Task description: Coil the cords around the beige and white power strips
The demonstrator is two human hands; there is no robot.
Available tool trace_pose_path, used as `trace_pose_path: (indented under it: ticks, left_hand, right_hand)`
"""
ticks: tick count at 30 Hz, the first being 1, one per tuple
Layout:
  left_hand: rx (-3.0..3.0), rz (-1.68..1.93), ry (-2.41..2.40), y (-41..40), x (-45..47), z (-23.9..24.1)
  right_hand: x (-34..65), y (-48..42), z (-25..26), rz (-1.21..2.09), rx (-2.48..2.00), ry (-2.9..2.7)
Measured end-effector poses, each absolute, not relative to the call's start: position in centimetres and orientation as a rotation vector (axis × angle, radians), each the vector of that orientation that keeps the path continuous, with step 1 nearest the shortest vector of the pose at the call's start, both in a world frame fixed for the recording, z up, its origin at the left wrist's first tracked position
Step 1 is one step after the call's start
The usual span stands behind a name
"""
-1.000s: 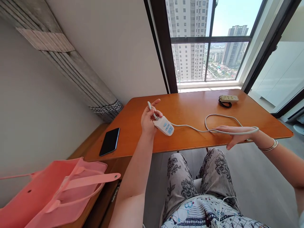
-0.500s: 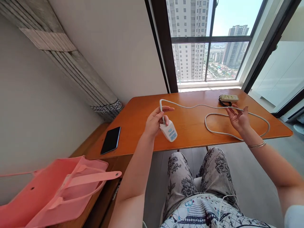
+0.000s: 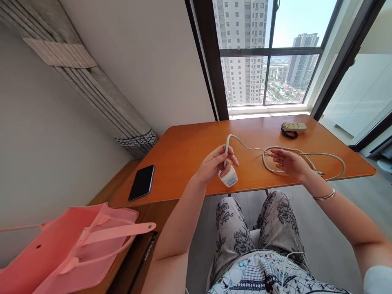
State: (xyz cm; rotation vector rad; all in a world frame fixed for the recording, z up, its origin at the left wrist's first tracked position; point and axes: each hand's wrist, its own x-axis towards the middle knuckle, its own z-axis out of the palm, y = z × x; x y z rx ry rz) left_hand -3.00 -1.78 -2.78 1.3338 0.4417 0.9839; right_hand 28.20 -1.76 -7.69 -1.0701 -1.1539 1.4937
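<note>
My left hand point(image 3: 217, 162) is closed around the white cord of an extension lead, just above its white socket block point(image 3: 229, 178). The block hangs tilted below the fingers near the table's front edge, and a printed label shows on its face. The cord point(image 3: 245, 145) arches up from the left hand and runs right to my right hand point(image 3: 288, 163). The fingertips of the right hand are closed on the cord, palm turned inward. More of the cord lies looped around and beyond the right hand, with what looks like its plug point(image 3: 318, 173) near the wrist.
A beige power strip point(image 3: 294, 127) with a coiled black cord sits at the table's back right. On the left of the brown table point(image 3: 183, 143) lies a dark phone point(image 3: 141, 182). A pink bag point(image 3: 92, 245) rests at lower left. A window stands behind the table.
My left hand has moved right and slightly down with the socket block. My right hand has moved left and lower along the cord, its fingers closer together. The cord between them sags shorter.
</note>
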Motion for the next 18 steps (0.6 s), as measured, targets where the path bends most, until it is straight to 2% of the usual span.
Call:
trace_pose_path:
  ticks: [4,6,13,18]
  left_hand:
    - [1.258,0.884,0.299,-2.4,-1.9,-2.6]
    - [1.218,0.846,0.252,-2.9,-1.5,-2.5]
    - [1.203,0.822,0.198,-4.4,-1.9,-2.4]
    - [1.272,0.964,0.286,-4.1,-2.8,-2.0]
  right_hand:
    - [24.5,-1.6,-7.0,0.831,-0.987,-1.667]
    - [22.9,-0.5,-7.3,0.647,-0.969,-1.823]
    - [19.4,3.4,-9.0,0.545,-1.227,-2.183]
    - [18.5,2.4,-9.7,0.486,-1.233,-2.283]
